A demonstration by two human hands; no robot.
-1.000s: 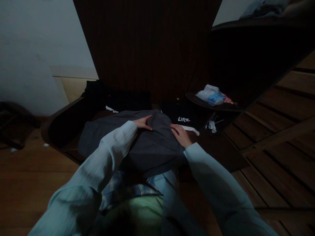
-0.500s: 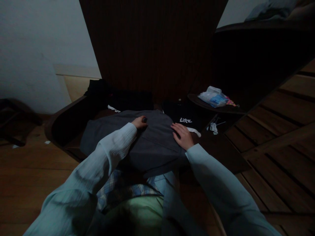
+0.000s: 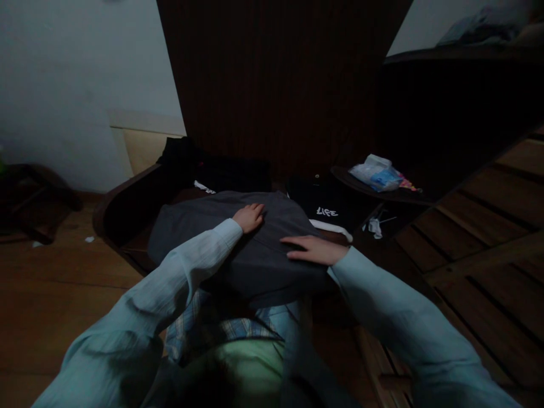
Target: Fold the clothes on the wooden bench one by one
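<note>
A dark grey garment (image 3: 204, 218) lies spread over a dark wooden surface in front of me, its near edge hanging toward my lap. My left hand (image 3: 250, 217) rests flat on its upper middle, fingers stretched out. On its right part lies my right hand (image 3: 317, 250), thumb and fingers apart and pointing left. Neither hand grips the cloth. Just beyond my right hand is a folded black garment (image 3: 318, 198) with white lettering and a white edge. Another dark heap of cloth (image 3: 238, 173) sits behind the grey garment.
A small shelf (image 3: 361, 191) at the right holds a clear and blue plastic packet (image 3: 377, 173). Crumpled white scraps (image 3: 374, 228) lie below it. A tall dark wooden panel (image 3: 276, 85) rises behind. Wooden slats (image 3: 493, 249) stretch along the right, and a dark stool (image 3: 34, 198) stands at the far left.
My left hand has opened from a closed grasp and now lies flat. My right hand has slid nearer to me and turned to point left. The view has shifted slightly.
</note>
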